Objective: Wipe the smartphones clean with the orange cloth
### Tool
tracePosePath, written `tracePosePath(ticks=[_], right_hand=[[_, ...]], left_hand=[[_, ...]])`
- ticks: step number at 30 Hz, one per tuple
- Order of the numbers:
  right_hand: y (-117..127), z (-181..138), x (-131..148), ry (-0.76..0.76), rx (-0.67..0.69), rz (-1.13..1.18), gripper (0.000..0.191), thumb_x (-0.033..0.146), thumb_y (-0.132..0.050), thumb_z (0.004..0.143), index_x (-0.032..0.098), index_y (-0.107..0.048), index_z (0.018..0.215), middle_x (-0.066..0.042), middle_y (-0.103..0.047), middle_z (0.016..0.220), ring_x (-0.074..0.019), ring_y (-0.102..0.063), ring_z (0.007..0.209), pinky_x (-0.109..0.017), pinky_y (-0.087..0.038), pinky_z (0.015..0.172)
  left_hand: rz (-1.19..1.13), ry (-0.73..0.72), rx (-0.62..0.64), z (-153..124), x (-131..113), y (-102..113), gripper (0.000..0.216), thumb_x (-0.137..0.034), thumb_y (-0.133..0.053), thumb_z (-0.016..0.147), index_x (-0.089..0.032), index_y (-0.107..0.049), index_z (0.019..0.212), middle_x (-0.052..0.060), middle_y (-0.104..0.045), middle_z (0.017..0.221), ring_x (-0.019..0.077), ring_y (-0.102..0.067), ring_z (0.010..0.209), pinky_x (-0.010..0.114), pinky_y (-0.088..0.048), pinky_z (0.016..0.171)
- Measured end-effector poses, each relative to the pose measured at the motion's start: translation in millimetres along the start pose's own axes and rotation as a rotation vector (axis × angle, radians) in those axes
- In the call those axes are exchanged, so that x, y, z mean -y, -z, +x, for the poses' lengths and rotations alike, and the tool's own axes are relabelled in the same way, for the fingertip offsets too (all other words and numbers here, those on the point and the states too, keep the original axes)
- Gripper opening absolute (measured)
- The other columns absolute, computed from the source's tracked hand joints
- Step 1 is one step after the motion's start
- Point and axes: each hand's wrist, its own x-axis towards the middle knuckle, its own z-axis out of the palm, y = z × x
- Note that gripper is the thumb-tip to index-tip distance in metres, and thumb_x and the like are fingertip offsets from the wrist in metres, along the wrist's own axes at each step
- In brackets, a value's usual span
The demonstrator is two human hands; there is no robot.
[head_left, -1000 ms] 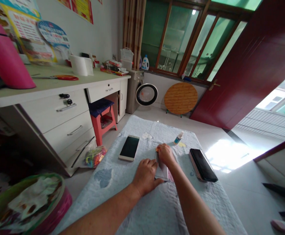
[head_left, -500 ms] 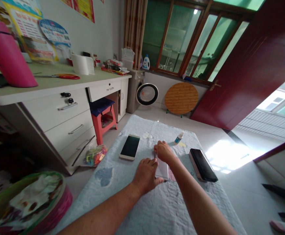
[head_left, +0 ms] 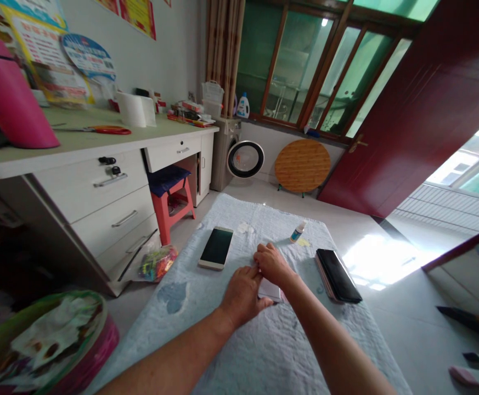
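A flat, pale, phone-like slab (head_left: 269,291) lies on the light blue cloth, mostly covered by my hands. My left hand (head_left: 242,293) grips its left side, thumb at the near edge and fingers along the far part. My right hand (head_left: 272,264) is closed over the far end of the slab, fingertips pressed together beside the left fingers; whatever they pinch is hidden. To the left lies a smartphone (head_left: 216,248) with a dark screen and light frame. A small bottle (head_left: 298,232) stands beyond my right hand, and a black phone or wallet-like case (head_left: 338,276) rests to the right.
The cloth-covered table (head_left: 272,351) has a bin (head_left: 110,323) at its left. A desk (head_left: 95,142) carries a pink flask (head_left: 15,96), scissors (head_left: 110,130) and a paper roll (head_left: 132,109). A red stool (head_left: 169,206) stands underneath. Behind are a washing machine (head_left: 225,148) and round wooden board (head_left: 303,164).
My right hand has moved slightly towards me along the slab, its fingers now nearer the left ones. The orange-tipped bit seen at its fingertips is now hidden. My left hand keeps its grip.
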Motion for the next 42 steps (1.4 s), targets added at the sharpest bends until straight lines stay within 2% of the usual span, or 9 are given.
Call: tracePosePath(ticks=[10, 17, 24, 28, 34, 42], right_hand=[[-1, -21, 3, 0.091, -0.088, 0.141, 0.017, 0.009, -0.055, 0.081, 0.018, -0.069, 0.080, -0.004, -0.062, 0.084, -0.0149, -0.052, 0.081, -0.028, -0.032, 0.079], [-4, -1, -2, 0.002, -0.053, 0.045, 0.017, 0.014, -0.054, 0.085, 0.015, -0.070, 0.080, -0.008, -0.062, 0.087, -0.0181, -0.051, 0.084, -0.029, -0.033, 0.079], [-8, 12, -13, -0.120, -0.146, 0.027, 0.024, 0.009, -0.045, 0.089, 0.014, -0.068, 0.081, -0.009, -0.063, 0.085, -0.0182, -0.052, 0.083, -0.030, -0.033, 0.083], [-14, 2, -10, -0.136, -0.220, 0.041, 0.023, 0.011, -0.045, 0.091, 0.015, -0.066, 0.083, -0.008, -0.063, 0.086, -0.0177, -0.052, 0.085, -0.029, -0.033, 0.083], [-22, -20, 1, -0.058, -0.310, 0.103, 0.016, 0.011, -0.050, 0.089, 0.018, -0.065, 0.090, -0.005, -0.063, 0.102, -0.0151, -0.051, 0.092, -0.026, -0.034, 0.084], [-27, -43, 11, -0.076, -0.366, 0.294, 0.020, 0.011, -0.049, 0.089, 0.018, -0.067, 0.087, -0.005, -0.064, 0.094, -0.0156, -0.055, 0.088, -0.026, -0.037, 0.082]], left_hand=[[-0.016, -0.075, -0.030, -4, 1, -2, 0.055, -0.043, -0.080, 0.068, -0.018, -0.059, 0.112, 0.008, -0.065, 0.106, 0.0294, -0.058, 0.098, 0.045, -0.046, 0.088], [0.048, -0.063, -0.008, -3, -1, 0, 0.049, -0.048, -0.076, 0.071, -0.017, -0.061, 0.106, 0.010, -0.065, 0.106, 0.0300, -0.058, 0.099, 0.044, -0.045, 0.089], [0.066, -0.064, 0.037, -3, -3, 6, 0.051, -0.051, -0.073, 0.073, -0.015, -0.061, 0.106, 0.010, -0.065, 0.108, 0.0287, -0.057, 0.100, 0.042, -0.042, 0.092], [0.050, -0.056, 0.057, -2, -4, 7, 0.052, -0.059, -0.067, 0.076, -0.015, -0.062, 0.104, 0.010, -0.065, 0.107, 0.0288, -0.056, 0.100, 0.042, -0.042, 0.092], [0.018, -0.035, 0.082, -2, -5, 12, 0.050, -0.060, -0.065, 0.077, -0.018, -0.063, 0.103, 0.009, -0.064, 0.103, 0.0289, -0.055, 0.098, 0.041, -0.042, 0.088], [-0.007, -0.052, 0.064, -1, -5, 12, 0.050, -0.056, -0.063, 0.080, -0.020, -0.061, 0.115, 0.009, -0.064, 0.107, 0.0286, -0.056, 0.100, 0.043, -0.041, 0.092]])
